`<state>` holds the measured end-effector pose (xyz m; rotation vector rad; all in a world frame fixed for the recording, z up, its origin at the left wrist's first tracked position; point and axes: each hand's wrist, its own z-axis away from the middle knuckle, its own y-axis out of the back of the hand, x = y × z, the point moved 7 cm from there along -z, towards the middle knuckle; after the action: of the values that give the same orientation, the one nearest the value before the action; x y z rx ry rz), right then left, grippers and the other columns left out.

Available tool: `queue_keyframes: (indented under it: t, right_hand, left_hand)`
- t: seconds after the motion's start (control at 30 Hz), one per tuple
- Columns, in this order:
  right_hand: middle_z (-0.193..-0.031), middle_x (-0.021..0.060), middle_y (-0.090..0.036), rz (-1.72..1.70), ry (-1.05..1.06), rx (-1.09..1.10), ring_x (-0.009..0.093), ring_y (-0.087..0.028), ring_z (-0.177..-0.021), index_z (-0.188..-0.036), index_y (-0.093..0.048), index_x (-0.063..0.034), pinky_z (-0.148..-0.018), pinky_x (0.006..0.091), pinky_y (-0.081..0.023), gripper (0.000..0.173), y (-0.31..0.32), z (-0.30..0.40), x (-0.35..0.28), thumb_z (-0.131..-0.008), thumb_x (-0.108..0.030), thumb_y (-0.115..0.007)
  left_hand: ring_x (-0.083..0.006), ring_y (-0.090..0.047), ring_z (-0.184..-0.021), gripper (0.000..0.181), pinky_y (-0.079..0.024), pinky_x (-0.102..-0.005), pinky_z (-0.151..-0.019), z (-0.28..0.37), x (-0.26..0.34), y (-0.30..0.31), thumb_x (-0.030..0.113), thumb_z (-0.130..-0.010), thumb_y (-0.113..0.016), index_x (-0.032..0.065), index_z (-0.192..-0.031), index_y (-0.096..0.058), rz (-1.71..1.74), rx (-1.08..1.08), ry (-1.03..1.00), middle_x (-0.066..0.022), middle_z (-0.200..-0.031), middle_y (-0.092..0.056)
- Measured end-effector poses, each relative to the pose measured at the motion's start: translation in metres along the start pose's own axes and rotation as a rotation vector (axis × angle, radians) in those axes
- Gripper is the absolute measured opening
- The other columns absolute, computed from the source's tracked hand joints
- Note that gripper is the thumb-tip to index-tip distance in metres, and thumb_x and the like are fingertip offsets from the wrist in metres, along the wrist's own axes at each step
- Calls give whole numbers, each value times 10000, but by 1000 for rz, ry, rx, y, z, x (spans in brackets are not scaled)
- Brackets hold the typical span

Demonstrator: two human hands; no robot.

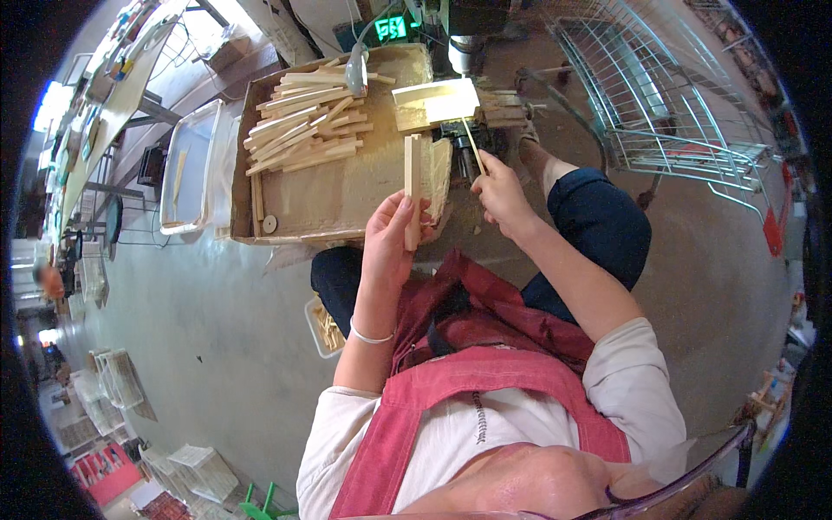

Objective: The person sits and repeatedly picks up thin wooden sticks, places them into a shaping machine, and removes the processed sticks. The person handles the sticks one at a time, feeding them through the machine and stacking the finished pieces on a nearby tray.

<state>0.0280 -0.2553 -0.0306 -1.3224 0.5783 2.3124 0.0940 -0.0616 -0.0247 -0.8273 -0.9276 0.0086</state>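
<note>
My left hand (394,224) grips light wooden strips (413,175), held roughly upright beside the front edge of a cardboard box. In my right hand (502,195) is a thin wooden stick (474,146), its far tip at a brightly lit pale block (452,101) under the machine's spindle (459,55). Whether the tip touches the block cannot be told. A black clamp or vise (465,146) sits below the block. Many wooden strips (305,120) lie piled in the cardboard box (305,235), with a small round disc (270,224) near its front left corner.
A grey lamp or sensor head (356,70) hangs over the pile. A white plastic tub (166,195) stands left of the box. Wire shopping carts (637,97) stand at the right. A small tub of wood pieces (312,331) is by my left leg. More wood pieces (504,107) lie beyond the clamp.
</note>
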Motion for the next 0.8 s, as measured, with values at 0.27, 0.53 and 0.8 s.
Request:
queue_keyframes:
  t: [0.27, 0.53, 0.8]
  right_hand:
    - [-839, 38, -547, -88, 105, 206, 85, -430, -539, -1514, -455, -136, -381, 275, -364, 598, -6, -22, -11, -949, 59, -465]
    - [-820, 13, -536, -190, 166, 115, 49, -428, -552, -1477, -484, -75, -375, 221, -369, 544, -12, -16, -19, -948, 49, -486]
    - [-794, 9, -508, -260, 90, 69, 59, -423, -540, -1494, -452, -61, -381, 239, -356, 561, -16, -17, -15, -946, 60, -465]
  left_hand:
    - [-113, -627, -876, 312, -548, -266, -726, 6, 13, 2, 227, -1012, -625, 17, -1241, -601, -111, 4, -68, -47, -1047, -677]
    - [-102, -616, -873, 315, -547, -262, -728, 8, 16, 2, 222, -1008, -633, 13, -1242, -601, -132, -1, -75, -42, -1049, -672]
    - [-110, -623, -871, 316, -534, -256, -726, 8, 14, -1, 209, -1011, -626, -3, -1245, -597, -137, 1, -77, -49, -1043, -681]
